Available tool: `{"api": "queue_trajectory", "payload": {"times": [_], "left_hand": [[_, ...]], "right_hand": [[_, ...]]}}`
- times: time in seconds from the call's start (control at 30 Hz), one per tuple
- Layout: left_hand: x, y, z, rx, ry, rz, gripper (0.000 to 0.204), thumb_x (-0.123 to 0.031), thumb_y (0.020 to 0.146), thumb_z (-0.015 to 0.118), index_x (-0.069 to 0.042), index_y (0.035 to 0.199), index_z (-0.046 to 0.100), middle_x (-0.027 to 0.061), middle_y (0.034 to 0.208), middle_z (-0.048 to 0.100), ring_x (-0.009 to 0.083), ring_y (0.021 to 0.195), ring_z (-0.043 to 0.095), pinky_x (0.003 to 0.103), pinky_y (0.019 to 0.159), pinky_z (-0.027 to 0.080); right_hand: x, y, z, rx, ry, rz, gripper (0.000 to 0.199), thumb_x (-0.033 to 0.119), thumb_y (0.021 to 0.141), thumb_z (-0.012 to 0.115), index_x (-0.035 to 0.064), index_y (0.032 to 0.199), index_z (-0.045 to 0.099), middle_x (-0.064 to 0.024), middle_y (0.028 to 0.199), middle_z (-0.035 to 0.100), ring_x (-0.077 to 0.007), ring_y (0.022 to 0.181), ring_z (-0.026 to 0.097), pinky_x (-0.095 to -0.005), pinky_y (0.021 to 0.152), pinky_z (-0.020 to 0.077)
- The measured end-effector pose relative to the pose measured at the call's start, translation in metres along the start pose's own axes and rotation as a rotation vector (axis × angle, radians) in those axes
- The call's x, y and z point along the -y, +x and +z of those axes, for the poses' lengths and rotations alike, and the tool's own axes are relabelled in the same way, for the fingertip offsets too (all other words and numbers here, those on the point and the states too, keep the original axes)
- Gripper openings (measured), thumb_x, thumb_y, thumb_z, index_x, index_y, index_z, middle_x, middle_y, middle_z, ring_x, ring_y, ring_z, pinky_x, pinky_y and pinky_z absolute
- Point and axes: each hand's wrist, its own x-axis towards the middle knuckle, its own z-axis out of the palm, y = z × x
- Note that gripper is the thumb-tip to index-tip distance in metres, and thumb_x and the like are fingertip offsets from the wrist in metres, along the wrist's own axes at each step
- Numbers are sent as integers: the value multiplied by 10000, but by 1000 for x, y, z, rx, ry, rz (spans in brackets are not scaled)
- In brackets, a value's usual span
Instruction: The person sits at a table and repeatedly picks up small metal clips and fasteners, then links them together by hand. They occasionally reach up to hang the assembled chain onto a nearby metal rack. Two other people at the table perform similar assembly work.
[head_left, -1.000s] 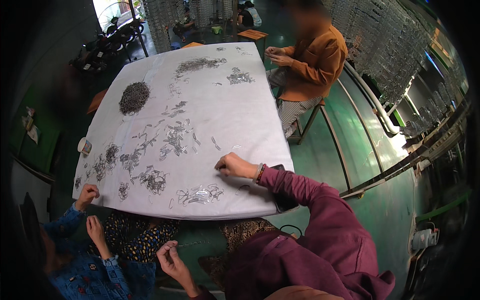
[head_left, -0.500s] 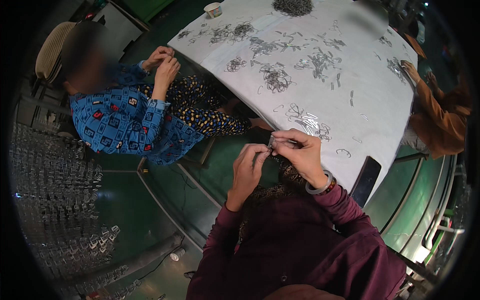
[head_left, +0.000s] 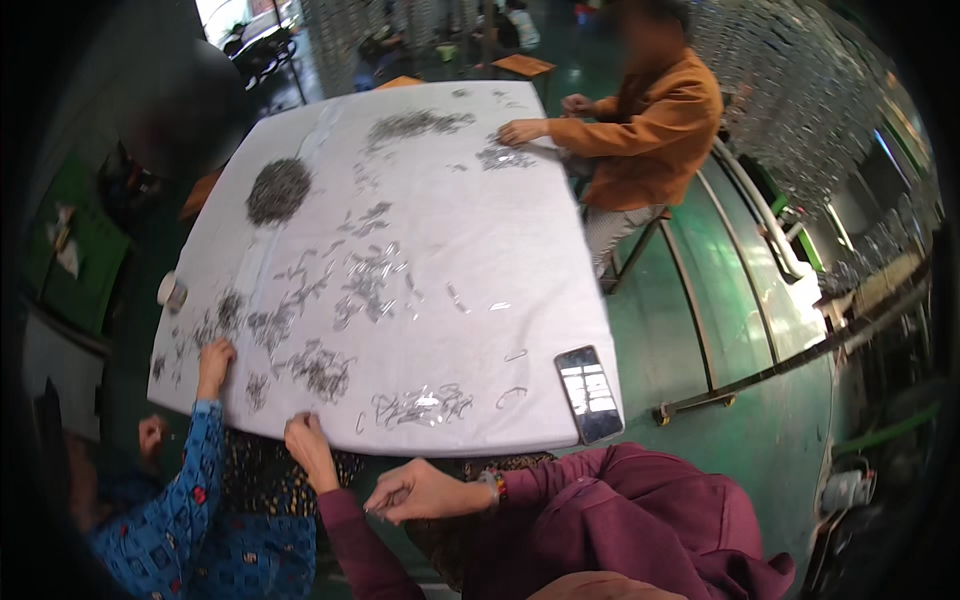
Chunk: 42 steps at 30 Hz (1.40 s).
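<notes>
My left hand (head_left: pixel 310 450) is at the near edge of the white-covered table (head_left: pixel 490 370), fingers curled together, below a small heap of wire pieces (head_left: pixel 322 370). Whatever it may hold is too small to make out. Lower and to the right, my right hand (head_left: pixel 428 492) is pinched in front of my body, off the table. A small metal piece (head_left: pixel 376 514) shows at its fingertips. On the cloth to the right of my left hand lies a loose group of bent wire pieces (head_left: pixel 425 405), some of them shiny.
A phone (head_left: pixel 588 393) lies at the near right corner. Metal pieces (head_left: pixel 370 285) are scattered mid-table, with a dark heap (head_left: pixel 279 190) beyond. A paper cup (head_left: pixel 172 292) stands at the left edge. A co-worker in blue (head_left: pixel 190 510) sits left; another in orange (head_left: pixel 650 130) works at the far right.
My hands have come apart; they were together over one small metal piece. The left has moved to the table edge. The view has swung, and the blue-sleeved co-worker now reaches onto the table.
</notes>
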Motion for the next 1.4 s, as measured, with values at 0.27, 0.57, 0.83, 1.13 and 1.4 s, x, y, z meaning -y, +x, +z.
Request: {"api": "queue_trajectory", "payload": {"times": [0.27,0.57,0.83,1.13,1.4], "left_hand": [[-13,-8,-11,2,-159,-10,143,2,865,512,67,990,538,216,863,578,375,820,562,415,751,446],[-102,-110,-139,-82,-1147,-214,79,-41,927,510,23,947,554,79,897,585,108,750,547,245,688,499],[-126,-156,-145,-110,-898,0,59,26,878,554,28,934,576,97,1019,566,157,957,535,271,854,432],[-122,-154,-137,-99,-811,20,63,-15,894,569,26,941,577,94,1055,548,139,946,523,260,842,436],[-131,-153,-132,-124,-1105,-183,73,-20,923,531,29,976,539,114,951,627,138,905,578,268,859,448]], "right_hand": [[6,1,-10,-55,-61,-35,198,-17,764,622,-54,956,656,-85,792,649,-112,653,614,-227,593,499],[3,0,-8,-107,-46,-36,246,-85,773,610,-44,1012,653,-80,888,630,-117,793,605,-241,705,516],[14,-14,8,-201,-76,-74,209,-60,803,591,-46,1000,659,-77,889,651,-96,730,615,-206,663,502],[8,-12,1,-204,-160,-56,229,-73,788,618,-10,999,679,-34,876,619,-64,734,579,-190,654,471],[40,-4,-59,-256,-620,-253,255,16,822,616,46,1070,671,-78,802,640,-123,722,578,-252,648,459]]}}
